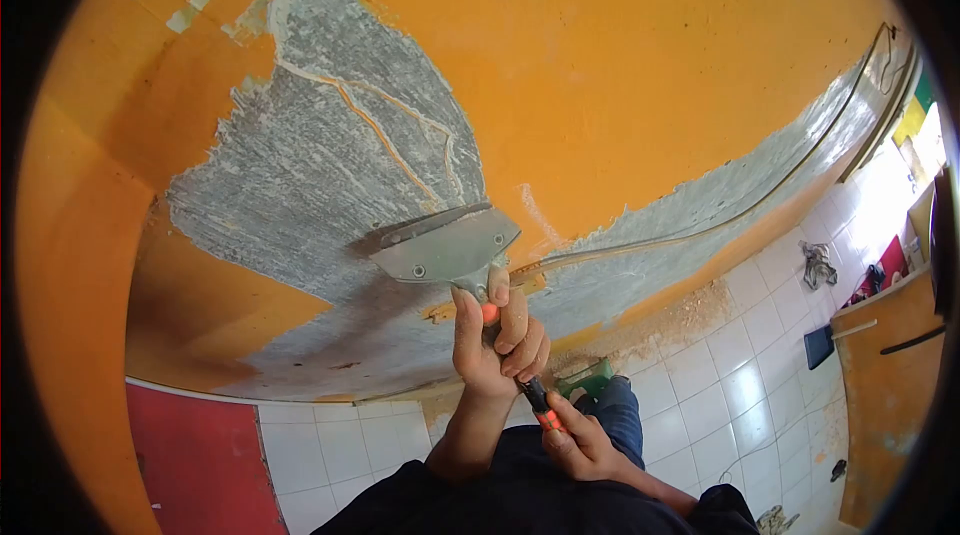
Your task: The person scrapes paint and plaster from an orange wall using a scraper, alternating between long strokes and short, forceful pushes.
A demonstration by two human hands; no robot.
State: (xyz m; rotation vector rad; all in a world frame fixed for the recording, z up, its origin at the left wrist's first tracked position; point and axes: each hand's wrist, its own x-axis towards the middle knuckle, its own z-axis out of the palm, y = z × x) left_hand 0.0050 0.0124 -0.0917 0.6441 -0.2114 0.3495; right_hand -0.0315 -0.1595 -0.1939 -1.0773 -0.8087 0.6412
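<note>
A wide-bladed wall scraper (445,247) with a black and orange handle rests against the wall, its blade along the bottom of a bare grey patch (340,125). My left hand (500,340) is wrapped around the handle just below the blade. Lower down, my right hand (588,443) grips the end of the same handle. Orange paint (620,65) surrounds the grey patch, and cracks with lines of orange run through it down to the blade.
A cable (690,232) runs along the wall to the right. Scraped dust (690,317) lies at the wall's foot on white tiles (725,350). A green object (583,378) is near my leg. A wooden piece of furniture (890,385) stands right; a red surface (195,455) lies lower left.
</note>
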